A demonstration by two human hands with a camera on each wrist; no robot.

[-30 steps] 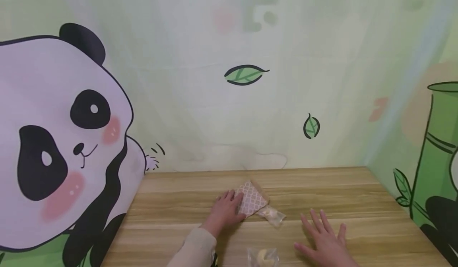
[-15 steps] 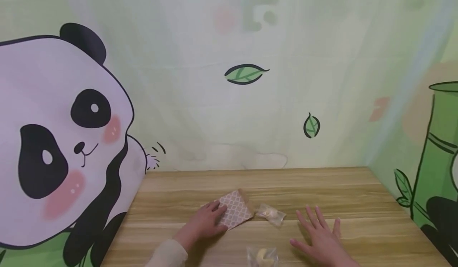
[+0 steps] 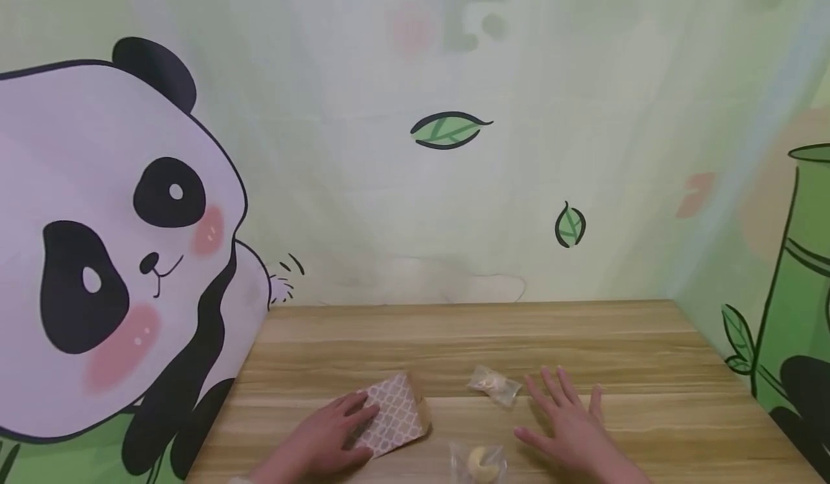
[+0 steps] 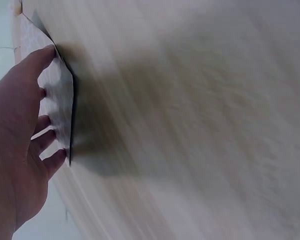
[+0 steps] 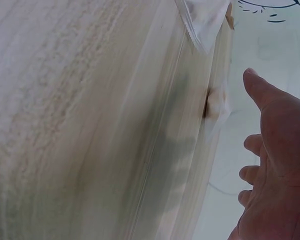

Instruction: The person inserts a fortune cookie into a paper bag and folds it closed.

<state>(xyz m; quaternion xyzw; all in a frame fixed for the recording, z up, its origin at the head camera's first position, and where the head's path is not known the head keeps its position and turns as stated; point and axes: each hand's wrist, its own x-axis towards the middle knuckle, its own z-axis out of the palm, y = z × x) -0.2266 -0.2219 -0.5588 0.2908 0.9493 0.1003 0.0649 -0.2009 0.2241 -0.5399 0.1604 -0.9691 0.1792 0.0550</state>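
Pink packet (image 3: 392, 415): lying left of worktop (image 3: 532, 340) centre, under left hand (image 3: 327, 433), well apart from right hand (image 3: 570, 426)
Both hands: spreading fingers, left ones touching packet
Between packet and right hand: back sachet (image 3: 495, 385) lying beside fingertips, front sachet (image 3: 480, 464) lying nearer
Since earlier: packet sitting farther left, nearer

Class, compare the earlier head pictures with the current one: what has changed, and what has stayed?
The patterned packet slid left and toward the person under the left hand, coming away from the far clear wrapper. The right hand edged left, nearer that wrapper. No contact was made or let go. Both clear wrappers stayed put, and the right hand's fingers remain spread.
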